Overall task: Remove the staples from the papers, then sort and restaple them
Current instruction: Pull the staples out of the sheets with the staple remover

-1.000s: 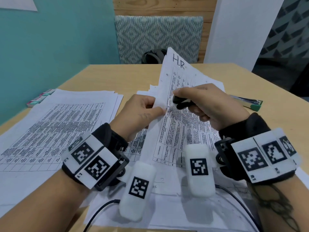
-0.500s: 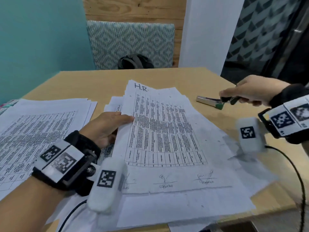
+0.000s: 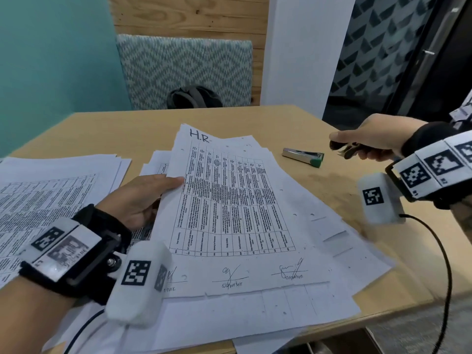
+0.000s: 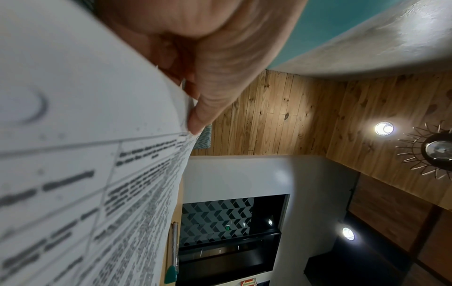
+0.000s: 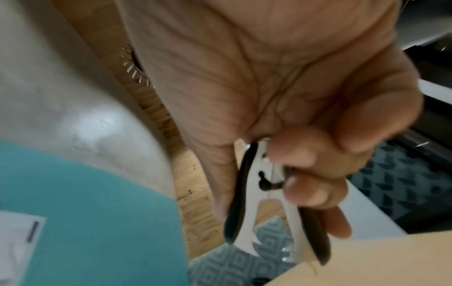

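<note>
Head view: your left hand (image 3: 143,200) pinches the "H.R" sheet's (image 3: 229,200) edge on the surface (image 3: 255,118); your right hand (image 3: 367,141), since swung aside past the stapler (image 3: 304,156), grips the staple remover (image 3: 343,149).

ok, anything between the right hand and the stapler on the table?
Nothing visible. The right hand, gripping the black-handled staple remover, is above bare wooden table, with an open gap to the silver stapler with a green end. The white paper stack lies to the stapler's left, out of that path.
</note>
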